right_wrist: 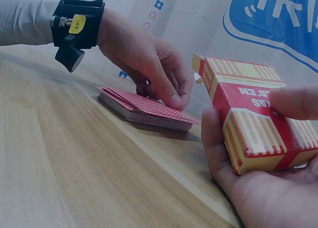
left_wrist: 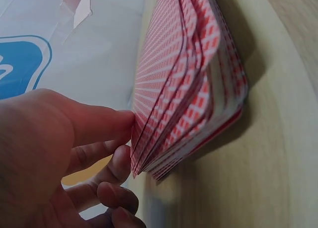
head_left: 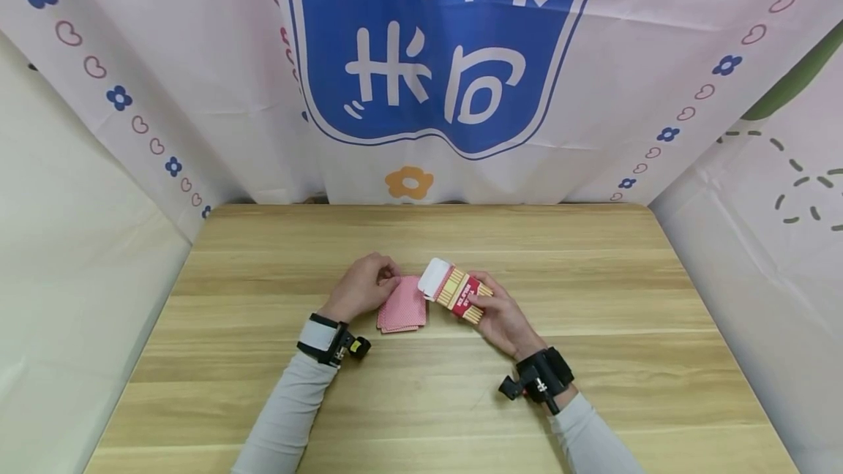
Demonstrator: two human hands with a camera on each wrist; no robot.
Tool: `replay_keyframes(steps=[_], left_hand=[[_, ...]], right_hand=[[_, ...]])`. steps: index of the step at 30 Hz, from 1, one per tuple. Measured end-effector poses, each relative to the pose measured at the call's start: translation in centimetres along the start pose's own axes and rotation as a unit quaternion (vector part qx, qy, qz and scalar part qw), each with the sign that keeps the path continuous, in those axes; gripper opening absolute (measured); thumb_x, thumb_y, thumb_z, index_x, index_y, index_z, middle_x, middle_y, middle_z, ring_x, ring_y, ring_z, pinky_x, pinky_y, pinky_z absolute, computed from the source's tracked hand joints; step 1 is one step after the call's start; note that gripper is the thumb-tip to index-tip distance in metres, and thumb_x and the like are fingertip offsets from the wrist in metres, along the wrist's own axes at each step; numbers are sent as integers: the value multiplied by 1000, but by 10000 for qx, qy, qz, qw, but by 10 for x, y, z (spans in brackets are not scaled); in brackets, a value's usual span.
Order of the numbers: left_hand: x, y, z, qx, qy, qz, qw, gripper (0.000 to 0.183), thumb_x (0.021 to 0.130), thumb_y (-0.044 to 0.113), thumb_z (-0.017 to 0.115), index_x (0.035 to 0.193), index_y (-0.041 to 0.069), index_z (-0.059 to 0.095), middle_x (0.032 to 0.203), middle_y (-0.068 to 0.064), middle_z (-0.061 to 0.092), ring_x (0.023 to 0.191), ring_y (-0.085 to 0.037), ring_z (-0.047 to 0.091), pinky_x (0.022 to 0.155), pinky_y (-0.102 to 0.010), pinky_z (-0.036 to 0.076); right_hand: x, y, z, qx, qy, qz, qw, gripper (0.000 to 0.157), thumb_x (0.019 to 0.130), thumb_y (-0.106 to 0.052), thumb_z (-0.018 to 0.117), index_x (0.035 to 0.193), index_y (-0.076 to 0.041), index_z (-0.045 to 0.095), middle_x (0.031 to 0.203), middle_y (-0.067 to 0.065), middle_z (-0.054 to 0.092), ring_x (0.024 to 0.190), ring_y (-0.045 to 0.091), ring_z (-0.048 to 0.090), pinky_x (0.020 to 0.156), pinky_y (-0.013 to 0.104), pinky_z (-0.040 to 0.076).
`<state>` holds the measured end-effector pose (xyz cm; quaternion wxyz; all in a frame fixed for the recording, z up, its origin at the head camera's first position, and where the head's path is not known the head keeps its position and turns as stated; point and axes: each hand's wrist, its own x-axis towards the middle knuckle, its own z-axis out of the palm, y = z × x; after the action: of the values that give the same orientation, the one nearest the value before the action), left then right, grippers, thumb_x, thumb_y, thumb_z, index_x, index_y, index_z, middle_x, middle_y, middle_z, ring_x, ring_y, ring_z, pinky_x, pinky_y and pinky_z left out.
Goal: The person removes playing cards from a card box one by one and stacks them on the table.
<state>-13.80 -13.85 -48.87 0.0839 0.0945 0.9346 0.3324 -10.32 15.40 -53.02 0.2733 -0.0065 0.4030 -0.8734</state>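
A stack of red-patterned playing cards [head_left: 403, 306] lies face down on the wooden table, its upper cards slightly fanned and lifted from the rest. My left hand [head_left: 365, 287] pinches the far left corner of the top cards between thumb and fingers, as the left wrist view shows at the card edge [left_wrist: 164, 89]. To the right of the stack, my right hand [head_left: 503, 317] holds a red and yellow striped card box [head_left: 464, 295], thumb on its printed face. The box is tilted toward the cards, with its white flap [head_left: 435, 278] open. Its inside is hidden.
The wooden table [head_left: 593, 357] extends around both hands. Behind it hangs a white cloth [head_left: 579, 167] with a blue printed shield, and pale cloth walls stand at both sides. Wrist straps with small cameras sit on the left wrist [head_left: 326, 339] and right wrist [head_left: 545, 375].
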Motion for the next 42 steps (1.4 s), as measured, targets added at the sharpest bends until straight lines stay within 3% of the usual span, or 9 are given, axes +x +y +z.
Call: replay_keyframes(steps=[5, 11, 19, 27, 31, 35, 42], left_hand=[[0, -1, 0, -9, 49, 20, 10000, 12, 96, 23, 70, 102, 13, 76, 97, -2, 64, 86, -17, 60, 72, -33, 52], [-1, 5, -5, -251, 327, 295, 9987, 16, 97, 21, 69, 108, 11, 74, 104, -2, 67, 93, -19, 63, 80, -38, 55], [-6, 21, -9, -780, 612, 749, 9922, 19, 99, 21, 66, 113, 10, 72, 102, 0, 71, 66, -13, 58, 58, -30, 50], [-11, 36, -6, -1143, 892, 1310, 9807, 17, 96, 13, 68, 111, 6, 72, 101, -2, 73, 73, -13, 62, 59, -28, 51], [-12, 42, 1, -1193, 820, 1430, 9791, 16, 96, 13, 70, 111, 7, 72, 102, -3, 73, 75, -13, 62, 61, -28, 53], [-13, 46, 10, -1164, 623, 1337, 9822, 16, 96, 17, 71, 111, 12, 71, 102, 1, 70, 75, -12, 61, 62, -27, 53], [-14, 51, 21, -1086, 351, 1206, 9861, 23, 90, 21, 79, 108, 13, 69, 89, 1, 65, 70, -12, 57, 59, -25, 48]], right_hand=[[0, 0, 0, 10, 3, -2, 10000, 45, 100, 2, 53, 140, -17, 47, 153, 17, 36, 128, 29, 57, 100, 44, 54], [-1, -2, 1, 25, -94, -49, 9999, 45, 100, 3, 51, 140, -17, 48, 152, 17, 36, 128, 29, 57, 99, 42, 55], [-1, -1, 1, 17, -134, -38, 9999, 44, 100, 3, 50, 139, -17, 49, 151, 17, 36, 128, 29, 57, 99, 43, 55], [-1, -1, 2, -98, -9, -20, 9999, 38, 101, 2, 49, 134, -16, 50, 149, 16, 39, 125, 28, 58, 98, 44, 54], [-1, -1, 1, -46, -104, -15, 9999, 40, 101, 3, 48, 136, -17, 50, 150, 16, 37, 126, 28, 56, 98, 42, 55], [-1, -1, 0, -35, -221, -11, 9997, 41, 102, 3, 46, 138, -17, 50, 151, 15, 36, 127, 28, 56, 98, 42, 55], [0, 0, -1, -82, -338, -74, 9994, 43, 102, 5, 43, 139, -16, 50, 150, 15, 39, 125, 27, 58, 98, 40, 55]])
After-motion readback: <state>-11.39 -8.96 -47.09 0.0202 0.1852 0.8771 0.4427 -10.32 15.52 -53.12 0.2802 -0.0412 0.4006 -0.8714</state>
